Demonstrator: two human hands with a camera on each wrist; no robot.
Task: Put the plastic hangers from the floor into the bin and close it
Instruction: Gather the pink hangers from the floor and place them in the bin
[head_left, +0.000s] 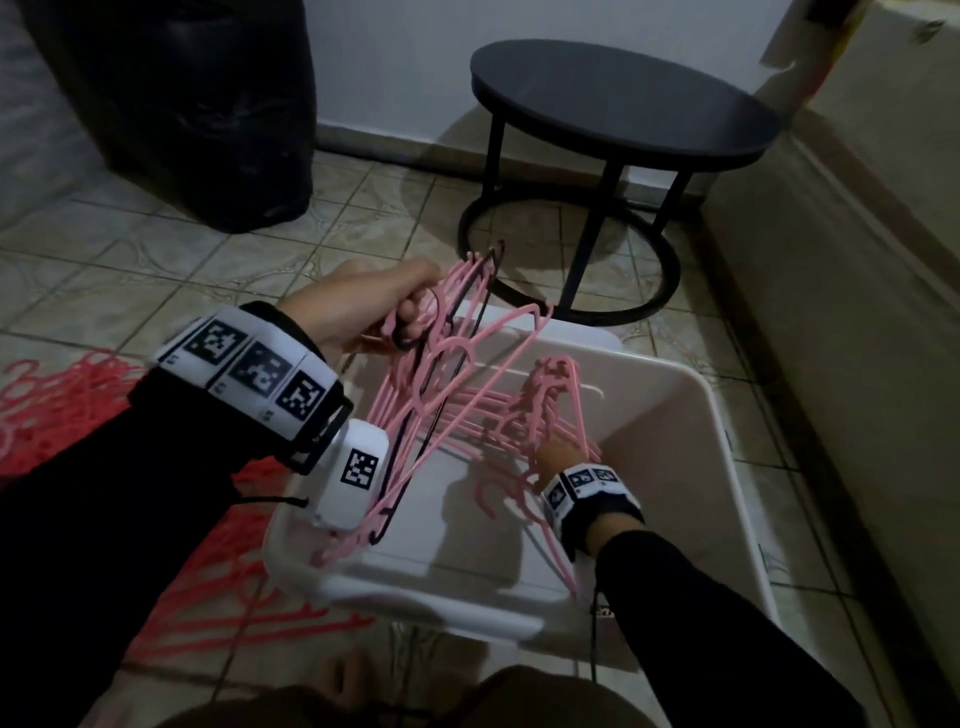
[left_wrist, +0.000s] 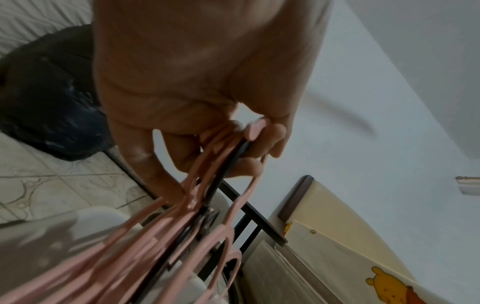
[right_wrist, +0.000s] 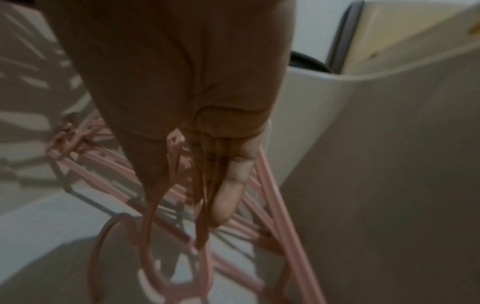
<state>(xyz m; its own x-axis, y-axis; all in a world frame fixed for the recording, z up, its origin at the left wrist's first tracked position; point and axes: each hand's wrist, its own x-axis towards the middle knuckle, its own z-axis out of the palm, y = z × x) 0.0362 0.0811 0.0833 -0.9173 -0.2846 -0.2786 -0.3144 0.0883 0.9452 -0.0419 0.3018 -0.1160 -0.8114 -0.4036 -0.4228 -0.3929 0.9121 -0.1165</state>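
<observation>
Left hand (left_wrist: 197, 86) grips hanger bunch (left_wrist: 207, 185) over bin (head_left: 691, 415); right hand (right_wrist: 182, 82) grips hangers (right_wrist: 259, 205) inside.

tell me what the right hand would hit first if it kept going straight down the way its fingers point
Probably the pink plastic hangers lying right under the right hand, then the floor of the white plastic bin; depth is unclear.

A home, likely a bedroom or a child's room. Patterned beige tile floor (head_left: 218, 260) meeting a plain white wall (head_left: 395, 62) with a low skirting. Small round black side table (head_left: 623, 98) on a ring base. Full black plastic sack (head_left: 197, 114) slumped in the corner. Cream furniture panel (left_wrist: 345, 236) with a dark edge, bearing a cartoon bear sticker (left_wrist: 389, 288). Pink plastic hangers (head_left: 57, 405) heaped on the floor beside a white storage bin (head_left: 670, 415).
</observation>
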